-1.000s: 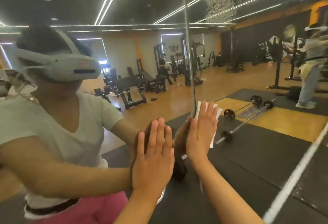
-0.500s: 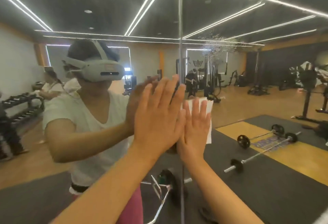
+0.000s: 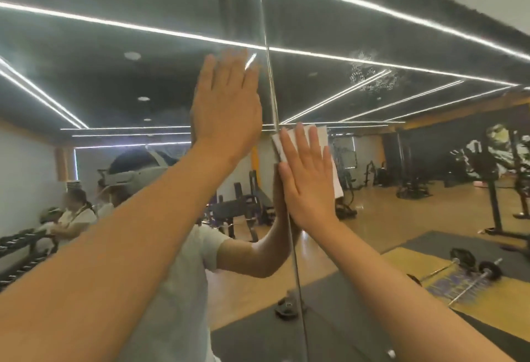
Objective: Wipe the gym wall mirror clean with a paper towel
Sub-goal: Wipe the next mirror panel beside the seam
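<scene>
Paper towel point(image 3: 321, 135) pressed flat against mirror point(image 3: 114, 74) by right hand point(image 3: 308, 186).

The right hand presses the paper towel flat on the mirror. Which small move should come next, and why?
Probably slide the right hand, with the white folded paper towel flat under it, up and rightward over the large wall mirror. A patch of whitish speckles sits on the glass there, above the towel, apparently not yet wiped.

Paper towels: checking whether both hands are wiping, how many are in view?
1: the paper towel lies under the right hand, pressed to the mirror right of the seam. None shows by the left hand, palm hidden.
</scene>
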